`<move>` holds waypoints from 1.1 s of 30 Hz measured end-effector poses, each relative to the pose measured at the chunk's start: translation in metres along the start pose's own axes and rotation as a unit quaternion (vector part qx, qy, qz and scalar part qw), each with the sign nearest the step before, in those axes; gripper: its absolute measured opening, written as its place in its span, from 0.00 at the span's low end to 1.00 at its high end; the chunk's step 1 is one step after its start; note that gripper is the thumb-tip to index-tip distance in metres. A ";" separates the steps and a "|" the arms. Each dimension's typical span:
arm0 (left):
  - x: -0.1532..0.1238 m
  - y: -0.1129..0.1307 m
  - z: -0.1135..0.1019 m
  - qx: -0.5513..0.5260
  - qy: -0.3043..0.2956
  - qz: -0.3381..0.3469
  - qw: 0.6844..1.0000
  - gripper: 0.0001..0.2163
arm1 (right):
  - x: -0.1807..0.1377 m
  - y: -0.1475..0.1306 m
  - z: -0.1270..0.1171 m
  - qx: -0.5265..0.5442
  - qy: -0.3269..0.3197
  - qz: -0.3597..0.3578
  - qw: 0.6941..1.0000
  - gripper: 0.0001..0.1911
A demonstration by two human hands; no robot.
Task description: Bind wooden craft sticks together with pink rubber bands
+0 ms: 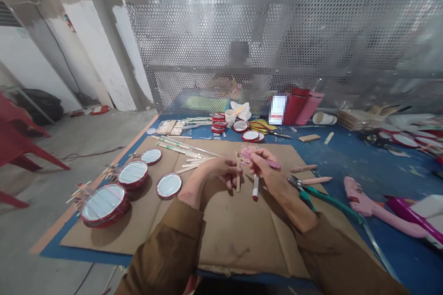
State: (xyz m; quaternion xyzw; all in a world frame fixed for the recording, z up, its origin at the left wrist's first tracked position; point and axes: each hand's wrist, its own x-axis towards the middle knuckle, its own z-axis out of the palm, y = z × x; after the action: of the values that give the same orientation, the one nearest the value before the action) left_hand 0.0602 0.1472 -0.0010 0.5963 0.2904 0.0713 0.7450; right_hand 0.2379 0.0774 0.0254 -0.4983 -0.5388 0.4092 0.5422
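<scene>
My left hand (226, 170) is closed on a wooden craft stick (238, 179), held nearly upright above the cardboard sheet (242, 235). In my right hand (266, 163) is a pink-purple pen (274, 164), its front end close to the stick; whether it touches I cannot tell. Just below my right hand lies a white marker with a dark red end (255, 189). Behind the hands is a small patch of pink and multicoloured bits (246, 151), too small to name. Loose craft sticks (194, 162) lie left of my left hand, near a round red-rimmed disc (169, 185).
Stacked red-rimmed discs (104, 205) with small sticks attached stand at the left. Pliers with green handles (304, 191) and a pink glue gun (362, 198) lie at the right. At the back are a red bottle (296, 105), a phone (277, 109) and a perforated metal panel (194, 37).
</scene>
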 end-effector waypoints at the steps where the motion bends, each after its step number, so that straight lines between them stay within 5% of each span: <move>1: -0.001 0.001 0.000 0.000 0.002 0.000 1.000 0.16 | 0.000 0.001 0.000 0.011 0.011 0.009 1.000 0.18; 14: 0.004 0.001 0.000 0.007 -0.014 0.000 1.000 0.15 | 0.002 0.012 0.002 -0.084 -0.015 -0.088 0.992 0.16; 33: 0.001 0.002 -0.002 0.004 -0.028 -0.004 1.000 0.11 | 0.000 0.003 0.002 -0.080 0.006 -0.065 0.995 0.15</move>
State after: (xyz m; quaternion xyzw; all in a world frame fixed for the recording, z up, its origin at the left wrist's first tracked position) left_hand 0.0606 0.1494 0.0000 0.5996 0.2718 0.0505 0.7510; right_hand 0.2358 0.0778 0.0219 -0.5064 -0.5974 0.3259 0.5295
